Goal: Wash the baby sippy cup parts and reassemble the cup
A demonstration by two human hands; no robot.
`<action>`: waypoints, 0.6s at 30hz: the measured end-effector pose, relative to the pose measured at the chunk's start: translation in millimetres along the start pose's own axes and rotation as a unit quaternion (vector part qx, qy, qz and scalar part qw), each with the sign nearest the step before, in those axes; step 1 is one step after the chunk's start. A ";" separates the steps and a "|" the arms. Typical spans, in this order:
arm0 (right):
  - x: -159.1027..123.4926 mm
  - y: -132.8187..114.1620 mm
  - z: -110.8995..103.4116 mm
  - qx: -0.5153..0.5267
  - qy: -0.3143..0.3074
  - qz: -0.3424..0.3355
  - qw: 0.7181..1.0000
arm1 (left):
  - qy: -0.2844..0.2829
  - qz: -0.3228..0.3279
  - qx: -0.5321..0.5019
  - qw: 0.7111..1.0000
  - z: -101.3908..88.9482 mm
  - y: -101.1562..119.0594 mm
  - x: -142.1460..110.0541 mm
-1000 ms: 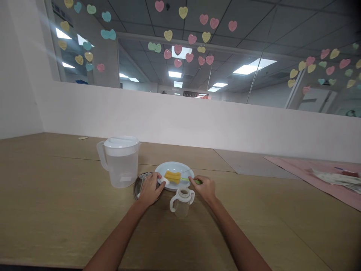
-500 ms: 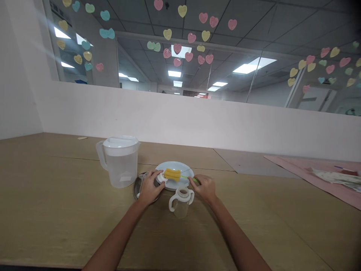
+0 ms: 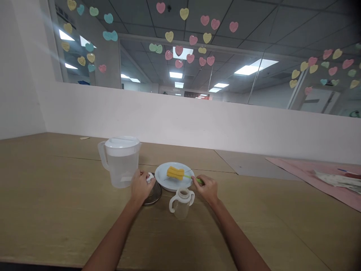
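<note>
My right hand (image 3: 208, 188) is closed around the green handle of a bottle brush (image 3: 175, 173), whose yellow sponge head is over a white plate (image 3: 161, 177). In my left hand (image 3: 140, 188) is a small white bottle cap (image 3: 150, 177), gripped between thumb and fingers above a round metal dish (image 3: 158, 195). Part of that dish, with whatever lies in it, is covered by the hand. Between my forearms a clear baby bottle (image 3: 182, 207) stands upright without a lid, a white handle on each side.
To the left of the dish stands a clear lidded pitcher (image 3: 123, 169) with liquid in it. A pink cloth (image 3: 299, 173) at the far right bears a white crumpled item (image 3: 337, 178). Behind the wooden table (image 3: 70, 210) rises a white wall (image 3: 169, 116).
My left hand has moved left with the white cap, away from the brush's sponge head and over the metal dish. The brush stays in my right hand, slightly shifted.
</note>
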State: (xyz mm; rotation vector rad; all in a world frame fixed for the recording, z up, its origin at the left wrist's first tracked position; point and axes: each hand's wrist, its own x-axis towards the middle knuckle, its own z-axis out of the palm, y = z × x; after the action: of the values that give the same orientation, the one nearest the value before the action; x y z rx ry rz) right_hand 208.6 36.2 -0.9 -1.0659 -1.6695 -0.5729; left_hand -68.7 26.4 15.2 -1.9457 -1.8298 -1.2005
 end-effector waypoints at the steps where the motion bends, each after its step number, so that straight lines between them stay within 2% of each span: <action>1: -0.6 0.8 0.3 -0.007 -0.003 -0.008 1.000 | -0.017 0.003 0.039 0.999 0.2 -0.7 0.0; 3: -1.8 2.3 1.0 -0.018 -0.007 -0.023 1.000 | -0.047 0.011 0.093 0.995 0.9 0.2 -0.6; 7: -3.1 4.6 2.8 -0.023 -0.005 -0.034 0.999 | -0.098 0.023 0.133 0.986 3.2 4.9 -3.9; 12: -4.3 6.3 4.9 -0.023 -0.005 -0.050 0.998 | -0.159 0.041 0.135 0.977 8.4 3.8 -8.8; 18: -4.9 5.6 4.5 -0.038 -0.020 -0.078 0.996 | -0.202 0.013 0.136 0.970 10.9 0.5 -11.3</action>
State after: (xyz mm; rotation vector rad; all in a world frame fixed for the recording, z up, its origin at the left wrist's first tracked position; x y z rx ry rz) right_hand 211.5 40.6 -7.8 -1.0111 -1.7895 -0.7250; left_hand -62.6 25.0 0.7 -2.1514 -2.0163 -0.5279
